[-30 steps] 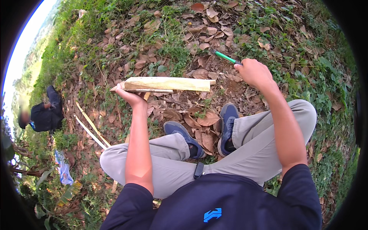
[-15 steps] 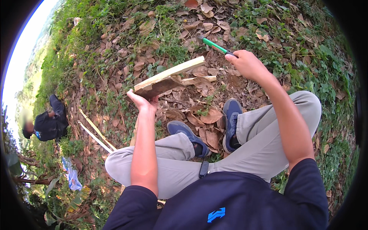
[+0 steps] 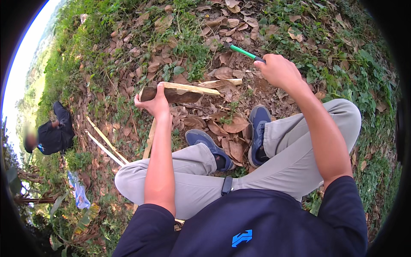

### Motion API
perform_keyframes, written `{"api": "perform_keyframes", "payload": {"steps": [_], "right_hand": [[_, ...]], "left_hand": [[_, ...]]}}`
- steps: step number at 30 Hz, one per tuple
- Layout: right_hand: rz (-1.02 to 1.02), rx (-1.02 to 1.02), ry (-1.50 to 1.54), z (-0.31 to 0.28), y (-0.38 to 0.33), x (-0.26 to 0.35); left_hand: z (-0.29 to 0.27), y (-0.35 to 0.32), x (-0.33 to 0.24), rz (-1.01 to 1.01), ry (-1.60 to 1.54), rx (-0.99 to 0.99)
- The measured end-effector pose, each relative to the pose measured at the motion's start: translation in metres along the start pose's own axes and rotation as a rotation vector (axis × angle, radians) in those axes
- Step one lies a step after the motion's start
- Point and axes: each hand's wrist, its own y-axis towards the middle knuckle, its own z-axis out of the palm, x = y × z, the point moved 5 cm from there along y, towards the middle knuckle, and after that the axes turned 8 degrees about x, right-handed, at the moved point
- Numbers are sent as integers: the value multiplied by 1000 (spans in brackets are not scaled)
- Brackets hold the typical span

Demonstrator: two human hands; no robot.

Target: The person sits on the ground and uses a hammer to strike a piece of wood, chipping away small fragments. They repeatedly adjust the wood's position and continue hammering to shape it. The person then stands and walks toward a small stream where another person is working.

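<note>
Hands (image 3: 156,103) (image 3: 279,73) hold a tool (image 3: 243,52) and pale wood (image 3: 182,94), one face dark, perhaps bark.

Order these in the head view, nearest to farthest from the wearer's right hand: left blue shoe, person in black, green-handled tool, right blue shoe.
1. Green-handled tool: gripped in the right hand.
2. Right blue shoe: below the hand.
3. Left blue shoe: beyond it, leftward.
4. Person in black: far left.
</note>
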Motion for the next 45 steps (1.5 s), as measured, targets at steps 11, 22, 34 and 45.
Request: {"api": "perform_keyframes", "payload": {"steps": [11,22,34,45], "right_hand": [[-56,57,-81,18,-3,12],[-130,91,-101,36,-9,19],[-125,-28,12,32,-4,20],[-128,214,-27,96,7,21]], "left_hand": [[19,-2,-4,218,120,176],[42,-20,-23,358,83,410],[36,-26,-35,411,143,363],[13,-4,-55,365,170,237]]}}
